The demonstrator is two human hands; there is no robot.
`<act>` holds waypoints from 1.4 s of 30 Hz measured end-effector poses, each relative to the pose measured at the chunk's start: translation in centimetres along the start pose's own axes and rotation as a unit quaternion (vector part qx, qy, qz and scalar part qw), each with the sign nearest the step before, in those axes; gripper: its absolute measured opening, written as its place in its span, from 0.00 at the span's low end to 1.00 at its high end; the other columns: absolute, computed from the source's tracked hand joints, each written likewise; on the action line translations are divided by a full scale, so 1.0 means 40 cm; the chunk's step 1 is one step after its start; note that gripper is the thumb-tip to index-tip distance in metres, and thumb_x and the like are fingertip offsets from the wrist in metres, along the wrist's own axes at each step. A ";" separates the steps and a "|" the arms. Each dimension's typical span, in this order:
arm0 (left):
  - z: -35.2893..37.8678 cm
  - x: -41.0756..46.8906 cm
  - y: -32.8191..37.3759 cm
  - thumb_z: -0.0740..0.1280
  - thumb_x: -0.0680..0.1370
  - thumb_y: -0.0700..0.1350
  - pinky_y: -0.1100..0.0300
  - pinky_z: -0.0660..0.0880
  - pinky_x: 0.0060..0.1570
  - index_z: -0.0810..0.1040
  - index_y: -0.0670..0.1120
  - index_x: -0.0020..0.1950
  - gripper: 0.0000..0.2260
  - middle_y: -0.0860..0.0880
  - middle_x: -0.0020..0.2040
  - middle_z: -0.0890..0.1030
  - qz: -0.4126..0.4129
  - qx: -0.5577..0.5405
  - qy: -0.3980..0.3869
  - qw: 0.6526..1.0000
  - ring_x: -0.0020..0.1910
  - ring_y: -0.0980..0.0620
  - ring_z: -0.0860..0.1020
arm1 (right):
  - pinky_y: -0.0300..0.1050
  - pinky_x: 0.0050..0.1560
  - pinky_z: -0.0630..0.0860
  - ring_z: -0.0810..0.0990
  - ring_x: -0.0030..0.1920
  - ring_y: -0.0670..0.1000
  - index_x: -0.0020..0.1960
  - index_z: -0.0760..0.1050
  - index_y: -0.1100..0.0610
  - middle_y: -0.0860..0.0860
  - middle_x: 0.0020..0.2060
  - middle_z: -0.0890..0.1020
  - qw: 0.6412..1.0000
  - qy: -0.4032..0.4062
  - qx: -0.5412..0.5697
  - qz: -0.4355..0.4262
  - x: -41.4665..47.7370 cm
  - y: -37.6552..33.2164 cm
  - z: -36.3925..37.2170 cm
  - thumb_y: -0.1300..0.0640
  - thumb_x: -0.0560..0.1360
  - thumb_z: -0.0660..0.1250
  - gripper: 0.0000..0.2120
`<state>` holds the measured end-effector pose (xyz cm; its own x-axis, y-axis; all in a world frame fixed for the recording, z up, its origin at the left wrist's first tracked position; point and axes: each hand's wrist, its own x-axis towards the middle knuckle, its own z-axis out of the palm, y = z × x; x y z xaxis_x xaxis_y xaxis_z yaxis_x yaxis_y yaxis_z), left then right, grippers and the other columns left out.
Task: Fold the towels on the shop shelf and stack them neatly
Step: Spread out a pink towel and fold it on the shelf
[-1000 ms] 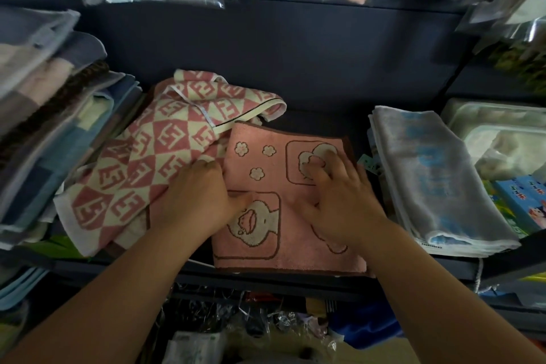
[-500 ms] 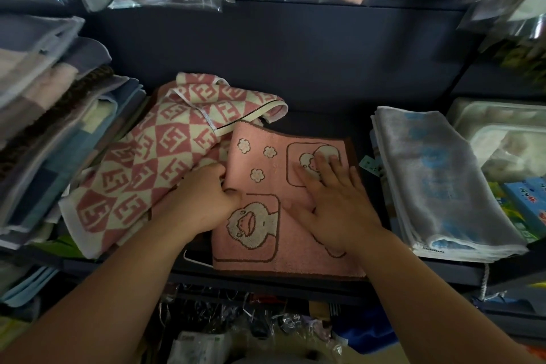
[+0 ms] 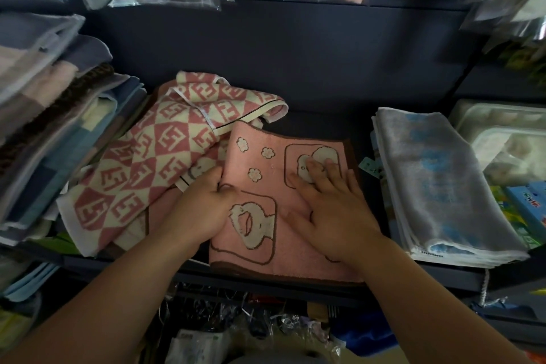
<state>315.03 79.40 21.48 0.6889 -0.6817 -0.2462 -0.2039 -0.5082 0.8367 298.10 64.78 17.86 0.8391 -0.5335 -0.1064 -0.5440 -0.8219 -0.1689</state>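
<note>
— Pink duck towel: where does it lie?
— Folded on the shelf, reaching the front lip. The red-and-cream checked towel is heaped against its left side, and the folded grey-blue towel sits to its right, apart from it.
— And the hands?
— The right hand lies flat on top of it, fingers spread toward the far duck patch. The left hand pinches its left edge, thumb on top and fingers tucked under, beside the checked towel.
— How to do this step well?
— I'd press with the flat palm so the layers don't slide. Then square the pinched edge against the layers beneath and smooth outward. The checked towel crowds its far left corner, so clearing that first would likely help.
</note>
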 end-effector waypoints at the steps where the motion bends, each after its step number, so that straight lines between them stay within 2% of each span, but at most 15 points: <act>1: -0.006 0.001 0.001 0.63 0.81 0.43 0.58 0.77 0.42 0.81 0.54 0.53 0.09 0.53 0.47 0.85 -0.006 -0.019 -0.001 1.000 0.46 0.53 0.83 | 0.60 0.78 0.34 0.33 0.80 0.54 0.80 0.40 0.38 0.47 0.81 0.38 1.000 -0.010 -0.003 0.003 0.002 -0.001 -0.002 0.27 0.77 0.41 0.35; 5: -0.033 0.004 -0.005 0.63 0.81 0.40 0.46 0.79 0.57 0.83 0.53 0.54 0.11 0.50 0.52 0.85 -0.021 -0.078 -0.006 0.997 0.52 0.48 0.83 | 0.61 0.77 0.32 0.30 0.79 0.55 0.79 0.36 0.37 0.47 0.80 0.35 0.999 -0.034 -0.004 0.009 0.017 -0.023 -0.007 0.27 0.77 0.39 0.35; 11: -0.088 -0.006 0.004 0.62 0.81 0.40 0.61 0.76 0.42 0.80 0.61 0.52 0.15 0.56 0.47 0.86 0.016 -0.074 0.027 0.997 0.45 0.58 0.84 | 0.63 0.77 0.34 0.30 0.79 0.58 0.80 0.38 0.39 0.49 0.81 0.35 0.999 -0.039 -0.012 -0.001 0.062 -0.093 -0.001 0.28 0.77 0.39 0.35; 13: -0.102 -0.009 0.023 0.63 0.81 0.40 0.59 0.75 0.44 0.80 0.60 0.53 0.14 0.56 0.47 0.85 0.026 -0.058 0.029 0.998 0.47 0.56 0.83 | 0.63 0.78 0.36 0.34 0.80 0.58 0.81 0.43 0.40 0.49 0.81 0.40 1.000 -0.022 0.013 -0.017 0.074 -0.110 0.001 0.29 0.78 0.41 0.34; 14: -0.104 -0.010 0.036 0.63 0.81 0.40 0.59 0.75 0.45 0.80 0.60 0.53 0.14 0.56 0.45 0.86 0.036 -0.045 0.022 0.998 0.46 0.56 0.83 | 0.61 0.79 0.40 0.39 0.81 0.57 0.81 0.50 0.41 0.50 0.82 0.46 0.998 0.007 0.059 -0.024 0.077 -0.113 0.002 0.31 0.80 0.44 0.32; 15: -0.104 -0.014 0.053 0.62 0.80 0.40 0.59 0.75 0.46 0.80 0.61 0.53 0.15 0.58 0.45 0.86 0.049 -0.029 0.011 0.998 0.46 0.58 0.83 | 0.60 0.79 0.46 0.47 0.81 0.55 0.79 0.59 0.44 0.51 0.81 0.55 0.987 0.056 0.146 -0.022 0.076 -0.114 -0.002 0.34 0.81 0.49 0.29; 17: -0.092 -0.021 0.089 0.62 0.80 0.40 0.57 0.76 0.50 0.80 0.61 0.55 0.16 0.59 0.47 0.85 0.081 0.011 -0.019 0.996 0.46 0.60 0.82 | 0.56 0.76 0.61 0.64 0.75 0.52 0.71 0.74 0.49 0.50 0.72 0.72 0.926 0.166 0.337 0.034 0.061 -0.103 -0.017 0.41 0.82 0.56 0.22; 19: -0.063 -0.023 0.121 0.61 0.80 0.41 0.52 0.77 0.55 0.78 0.56 0.63 0.15 0.55 0.52 0.83 0.112 0.045 -0.051 0.991 0.51 0.54 0.81 | 0.52 0.68 0.70 0.72 0.65 0.48 0.62 0.79 0.49 0.44 0.58 0.77 0.870 0.233 0.421 0.111 0.036 -0.078 -0.032 0.44 0.83 0.58 0.16; 22: 0.003 -0.013 0.156 0.61 0.82 0.43 0.53 0.78 0.51 0.73 0.53 0.68 0.15 0.52 0.52 0.80 0.151 0.105 -0.076 0.980 0.49 0.53 0.80 | 0.42 0.53 0.77 0.79 0.49 0.40 0.52 0.81 0.48 0.44 0.47 0.80 0.823 0.211 0.499 0.171 -0.007 -0.041 -0.048 0.48 0.84 0.58 0.13; 25: 0.080 -0.001 0.167 0.60 0.82 0.43 0.55 0.77 0.49 0.71 0.52 0.70 0.16 0.51 0.52 0.80 0.162 0.150 -0.102 0.970 0.48 0.52 0.80 | 0.31 0.36 0.75 0.81 0.37 0.38 0.47 0.82 0.49 0.46 0.37 0.84 0.789 0.166 0.568 0.165 -0.033 -0.022 -0.052 0.51 0.85 0.58 0.15; 28: 0.153 0.011 0.157 0.61 0.81 0.45 0.50 0.75 0.61 0.70 0.49 0.72 0.18 0.47 0.62 0.79 0.149 0.207 -0.123 0.959 0.59 0.48 0.78 | 0.33 0.40 0.77 0.83 0.42 0.41 0.56 0.81 0.49 0.48 0.43 0.85 0.788 0.147 0.580 0.145 -0.037 -0.006 -0.047 0.52 0.84 0.58 0.12; 30: 0.184 0.011 0.150 0.61 0.81 0.46 0.49 0.76 0.60 0.71 0.50 0.69 0.16 0.49 0.59 0.79 0.155 0.233 -0.129 0.951 0.56 0.49 0.78 | 0.39 0.46 0.79 0.84 0.46 0.44 0.59 0.79 0.49 0.49 0.46 0.85 0.790 0.144 0.579 0.140 -0.037 0.000 -0.044 0.52 0.83 0.61 0.09; 32: 0.199 0.012 0.146 0.61 0.81 0.46 0.52 0.78 0.55 0.72 0.51 0.68 0.14 0.51 0.54 0.80 0.161 0.238 -0.133 0.948 0.51 0.52 0.79 | 0.44 0.48 0.81 0.84 0.46 0.47 0.57 0.78 0.48 0.50 0.46 0.85 0.788 0.143 0.583 0.138 -0.037 0.001 -0.040 0.52 0.82 0.64 0.06; 36: 0.201 0.012 0.148 0.62 0.82 0.48 0.55 0.78 0.50 0.70 0.52 0.71 0.17 0.52 0.53 0.80 0.171 0.239 -0.140 0.946 0.48 0.54 0.79 | 0.36 0.43 0.79 0.83 0.45 0.45 0.54 0.79 0.50 0.50 0.44 0.85 0.784 0.147 0.591 0.122 -0.035 -0.003 -0.041 0.56 0.82 0.64 0.06; 42: 0.174 0.012 0.132 0.65 0.79 0.52 0.50 0.79 0.54 0.73 0.53 0.68 0.18 0.54 0.53 0.82 0.174 0.176 -0.192 0.950 0.51 0.54 0.81 | 0.30 0.49 0.77 0.83 0.50 0.38 0.55 0.83 0.48 0.44 0.48 0.86 0.791 0.142 0.583 0.115 -0.033 0.001 -0.037 0.56 0.82 0.64 0.09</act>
<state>309.44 72.73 22.36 0.2463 -0.9481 -0.2009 -0.6399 -0.3148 0.7010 296.99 65.16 19.46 0.5933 -0.8021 -0.0684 -0.1699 -0.0418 -0.9846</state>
